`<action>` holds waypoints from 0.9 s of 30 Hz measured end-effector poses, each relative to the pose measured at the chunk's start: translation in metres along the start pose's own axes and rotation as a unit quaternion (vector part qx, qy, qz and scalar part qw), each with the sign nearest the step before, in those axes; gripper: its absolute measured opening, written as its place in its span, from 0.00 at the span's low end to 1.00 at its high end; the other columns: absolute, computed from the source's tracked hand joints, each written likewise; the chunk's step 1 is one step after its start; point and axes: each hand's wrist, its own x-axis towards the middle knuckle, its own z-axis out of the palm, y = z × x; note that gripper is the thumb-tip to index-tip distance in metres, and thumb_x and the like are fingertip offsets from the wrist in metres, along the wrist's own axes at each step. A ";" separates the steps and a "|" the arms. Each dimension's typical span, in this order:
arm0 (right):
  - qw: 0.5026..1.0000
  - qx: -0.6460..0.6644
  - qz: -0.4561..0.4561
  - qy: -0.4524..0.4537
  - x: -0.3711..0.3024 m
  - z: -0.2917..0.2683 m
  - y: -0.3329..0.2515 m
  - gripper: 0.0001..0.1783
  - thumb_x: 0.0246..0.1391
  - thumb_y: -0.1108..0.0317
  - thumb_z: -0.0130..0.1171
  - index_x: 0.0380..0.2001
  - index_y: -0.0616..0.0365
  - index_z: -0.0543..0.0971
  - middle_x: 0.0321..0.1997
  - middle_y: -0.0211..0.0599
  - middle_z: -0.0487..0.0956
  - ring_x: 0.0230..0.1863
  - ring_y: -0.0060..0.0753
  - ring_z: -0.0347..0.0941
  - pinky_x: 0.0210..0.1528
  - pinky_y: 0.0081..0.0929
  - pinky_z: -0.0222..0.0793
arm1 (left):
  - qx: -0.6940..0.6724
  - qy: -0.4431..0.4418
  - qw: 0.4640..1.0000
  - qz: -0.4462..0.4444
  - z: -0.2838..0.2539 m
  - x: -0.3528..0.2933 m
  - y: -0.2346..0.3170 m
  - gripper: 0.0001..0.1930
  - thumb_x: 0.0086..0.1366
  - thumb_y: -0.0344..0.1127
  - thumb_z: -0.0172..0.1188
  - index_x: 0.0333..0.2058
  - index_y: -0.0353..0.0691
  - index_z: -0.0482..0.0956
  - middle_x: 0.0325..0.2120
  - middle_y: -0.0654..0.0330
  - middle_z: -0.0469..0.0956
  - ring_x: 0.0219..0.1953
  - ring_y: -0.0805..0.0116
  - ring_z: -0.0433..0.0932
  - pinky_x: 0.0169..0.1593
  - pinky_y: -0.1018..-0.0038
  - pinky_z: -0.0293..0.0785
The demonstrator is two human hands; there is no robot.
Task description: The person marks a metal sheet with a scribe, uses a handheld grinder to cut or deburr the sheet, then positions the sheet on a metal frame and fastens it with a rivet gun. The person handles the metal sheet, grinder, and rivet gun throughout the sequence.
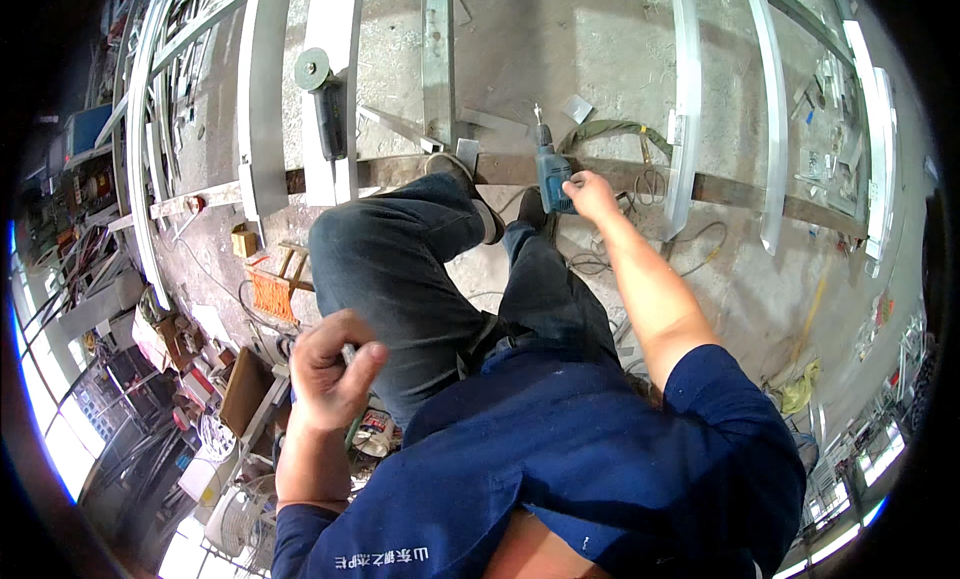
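My right hand [594, 195] is closed on the rear of a teal power drill [553, 169]. Its thin bit points away from me, above the cross beam. Raised over my thigh, my left hand [332, 371] is curled shut, and a small grey piece [348, 353] shows between thumb and fingers; its kind cannot be made out. Further off on the left, an angle grinder [328, 114] with a greenish disc rests on a wide pale metal bar [330, 19], apart from both hands.
A long beam [400, 169] runs crosswise near my feet, with several metal bars lying over it. Cables [600, 264] coil on the floor beside the drill. An orange fringed thing [272, 294] and a yellow block [243, 242] lie left; clutter fills the lower left.
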 end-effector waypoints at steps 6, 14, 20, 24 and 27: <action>0.993 -0.078 0.083 0.005 0.007 0.023 -0.012 0.48 0.43 0.45 0.70 0.60 0.67 0.67 0.62 0.61 0.69 0.63 0.58 0.66 0.64 0.43 0.63 | 0.035 -0.163 0.984 0.063 0.033 0.112 0.013 0.09 0.58 0.32 0.66 0.26 0.35 0.75 0.23 0.57 0.74 0.26 0.61 0.75 0.31 0.68 0.69; 0.983 -0.096 0.158 -0.017 0.061 0.077 -0.015 0.57 0.37 0.47 0.75 0.64 0.67 0.58 0.64 0.61 0.64 0.65 0.58 0.62 0.66 0.47 0.60 | 0.362 -0.252 0.888 0.132 0.094 0.177 -0.044 0.13 0.57 0.41 0.64 0.34 0.39 0.76 0.28 0.56 0.76 0.34 0.58 0.78 0.40 0.65 0.74; 0.987 -0.083 0.125 -0.058 0.057 0.046 -0.021 0.54 0.38 0.46 0.72 0.62 0.68 0.61 0.60 0.64 0.68 0.61 0.58 0.67 0.61 0.45 0.65 | 0.251 -0.245 0.924 0.153 0.038 0.206 -0.018 0.16 0.52 0.39 0.69 0.39 0.41 0.79 0.35 0.56 0.79 0.38 0.54 0.79 0.42 0.63 0.75; 0.971 0.133 0.062 -0.187 0.043 0.003 -0.044 0.51 0.43 0.50 0.71 0.65 0.67 0.61 0.59 0.49 0.73 0.59 0.44 0.70 0.62 0.38 0.64 | 0.162 -0.136 0.975 0.061 -0.017 0.273 -0.068 0.19 0.62 0.40 0.65 0.46 0.33 0.79 0.37 0.53 0.82 0.39 0.67 0.79 0.44 0.69 0.76; 0.919 0.311 0.074 -0.229 -0.001 -0.038 -0.134 0.55 0.47 0.46 0.66 0.67 0.70 0.54 0.65 0.55 0.65 0.66 0.43 0.62 0.65 0.35 0.58 | 0.011 -0.227 0.948 -0.222 0.017 0.315 -0.187 0.30 0.67 0.59 0.55 0.51 0.34 0.77 0.44 0.50 0.80 0.50 0.60 0.76 0.58 0.64 0.67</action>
